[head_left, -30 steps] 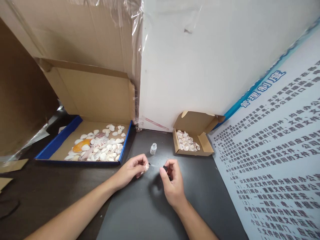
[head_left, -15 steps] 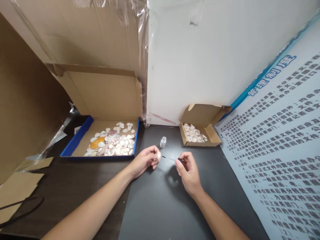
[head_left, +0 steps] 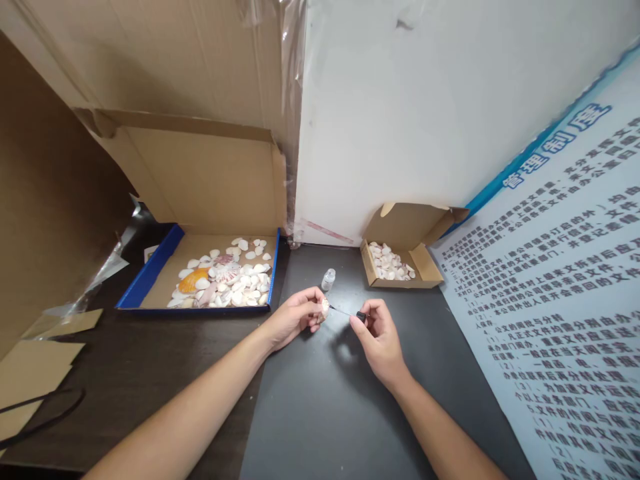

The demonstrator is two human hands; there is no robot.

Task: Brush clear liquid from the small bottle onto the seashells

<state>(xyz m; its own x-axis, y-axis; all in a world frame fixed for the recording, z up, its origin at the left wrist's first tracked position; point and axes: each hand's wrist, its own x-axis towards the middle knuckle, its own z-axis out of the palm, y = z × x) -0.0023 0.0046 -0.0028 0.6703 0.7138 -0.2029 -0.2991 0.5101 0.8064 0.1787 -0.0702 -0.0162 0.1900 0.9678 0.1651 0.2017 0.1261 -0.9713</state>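
Observation:
Between thumb and fingers of my left hand (head_left: pixel 299 316) is a small pale seashell (head_left: pixel 324 309), partly hidden by the fingertips. My right hand (head_left: pixel 379 340) pinches the black cap of a thin applicator brush (head_left: pixel 361 316). The brush's dark tip points left and reaches the shell's edge; it looks to be touching it. Just behind my left hand stands a small clear glass bottle (head_left: pixel 328 280), upright, with a pale label and its top uncapped.
At the left lies a blue-edged cardboard box (head_left: pixel 150 279) with its lid up, holding many white shells and an orange one. A smaller brown box (head_left: pixel 429 270) of shells stands back right. A printed poster (head_left: pixel 560 300) borders the right side.
The brush tip has come up to the shell, closing the small gap between them. My left hand with the shell has shifted slightly right; the view has moved a little too.

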